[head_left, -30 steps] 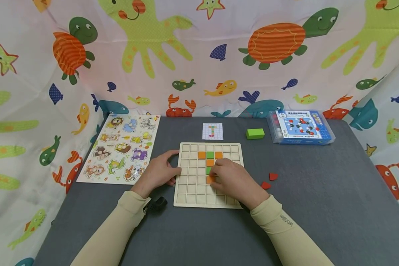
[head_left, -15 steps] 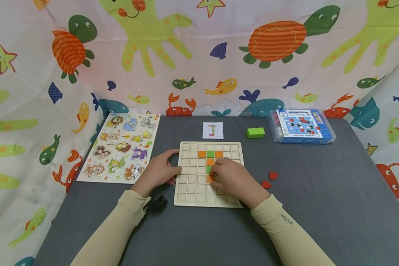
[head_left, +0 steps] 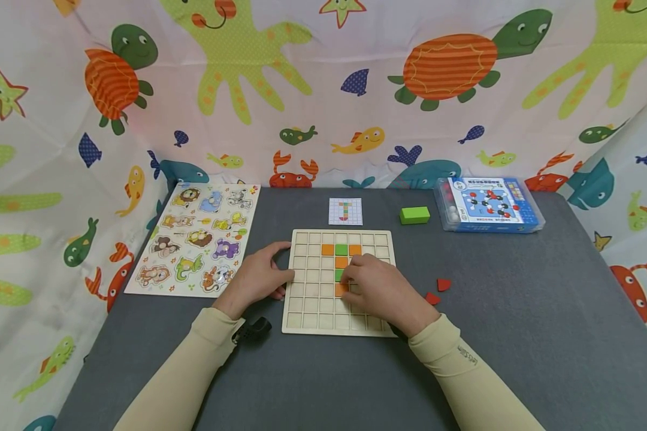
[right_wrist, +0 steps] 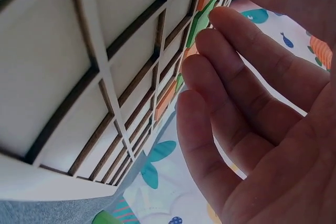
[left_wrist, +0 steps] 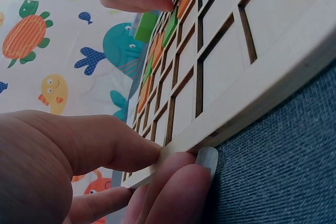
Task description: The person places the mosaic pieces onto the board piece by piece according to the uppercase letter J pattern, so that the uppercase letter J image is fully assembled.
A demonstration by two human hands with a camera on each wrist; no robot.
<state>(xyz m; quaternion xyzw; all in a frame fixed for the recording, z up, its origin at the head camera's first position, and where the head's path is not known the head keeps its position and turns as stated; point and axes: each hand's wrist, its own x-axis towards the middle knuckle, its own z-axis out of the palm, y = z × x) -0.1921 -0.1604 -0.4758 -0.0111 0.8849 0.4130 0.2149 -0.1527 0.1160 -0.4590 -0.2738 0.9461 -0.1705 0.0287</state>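
Note:
A pale wooden grid board (head_left: 310, 306) lies on the grey tabletop. My left hand (head_left: 254, 280) grips its left edge, thumb (left_wrist: 118, 142) against the rim and curled fingers (left_wrist: 176, 190) at its side and underside. Orange and green square tiles form a T shape on the grid. My right hand (head_left: 381, 293) is over the board's right half, fingertips right at the lower green tile (head_left: 338, 275) and the lowest orange tile (head_left: 341, 290). In the right wrist view its fingers (right_wrist: 262, 77) look loosely bent, with nothing showing between them.
Two red pieces (head_left: 443, 285) lie right of the board. Behind it are a small pattern card (head_left: 332, 219), a green block (head_left: 414, 215) and a clear plastic box (head_left: 490, 205). An animal puzzle board (head_left: 194, 239) lies at left. A printed cloth (head_left: 313, 54) hangs behind.

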